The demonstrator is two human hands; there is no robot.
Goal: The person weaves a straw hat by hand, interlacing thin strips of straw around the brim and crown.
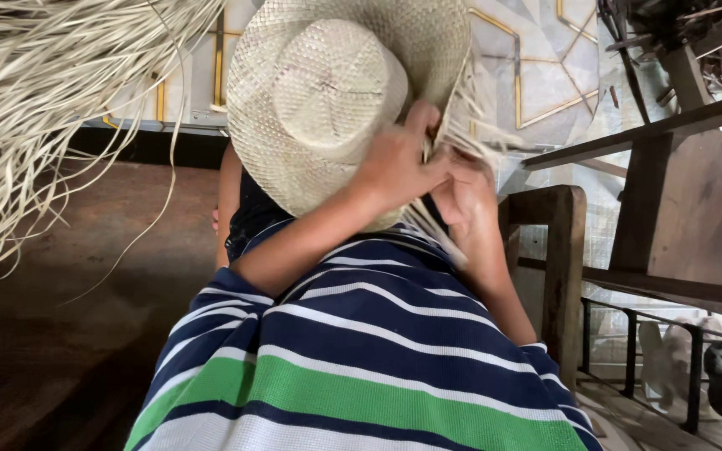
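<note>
A pale woven straw hat (327, 92) with a round crown rests over my lap, its brim unfinished on the right side where loose straw strands (461, 125) stick out. My left hand (394, 163) grips the brim's edge, thumb raised against the weave. My right hand (465, 196) sits just beside it, fingers pinching the loose strands at the brim. Some strands hang down between both hands. My striped shirt (361, 359) fills the lower frame.
A big bundle of dry straw fibres (35, 100) hangs at the upper left. A wooden chair arm (557, 250) and a wooden bench (695, 217) stand to the right, with a metal railing (628, 351) below. Brown floor (68, 317) lies left.
</note>
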